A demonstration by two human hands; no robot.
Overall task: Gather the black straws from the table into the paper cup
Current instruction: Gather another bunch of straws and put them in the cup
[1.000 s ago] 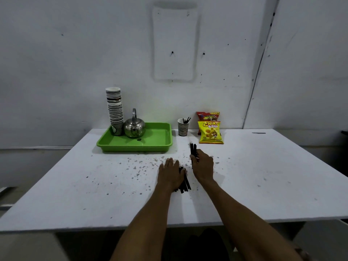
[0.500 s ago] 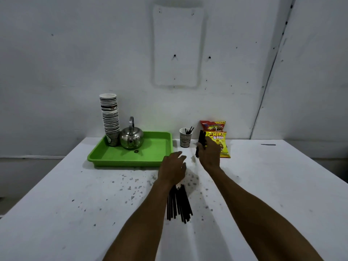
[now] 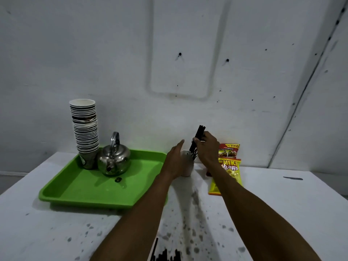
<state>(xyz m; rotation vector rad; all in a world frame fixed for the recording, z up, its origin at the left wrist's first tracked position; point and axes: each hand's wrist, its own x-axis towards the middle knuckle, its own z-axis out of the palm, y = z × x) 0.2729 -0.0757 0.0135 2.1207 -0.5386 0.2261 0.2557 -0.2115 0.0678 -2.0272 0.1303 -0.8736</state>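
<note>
A white paper cup stands on the table at the back, between the green tray and the snack bags. My right hand is shut on a bunch of black straws, held tilted with their lower ends inside the cup's mouth. My left hand is against the cup's left side, fingers extended; whether it grips the cup is unclear. More black straws lie on the table at the bottom edge of the view, partly hidden by my left forearm.
A green tray on the left holds a tall stack of paper cups and a steel kettle. Two snack bags lean by the wall right of the cup. The white table is speckled with dark spots.
Both hands have moved away from the straw pile to the cup. My right hand carried its bunch of straws over and lowered their ends into the cup; the left reached the cup's side.
</note>
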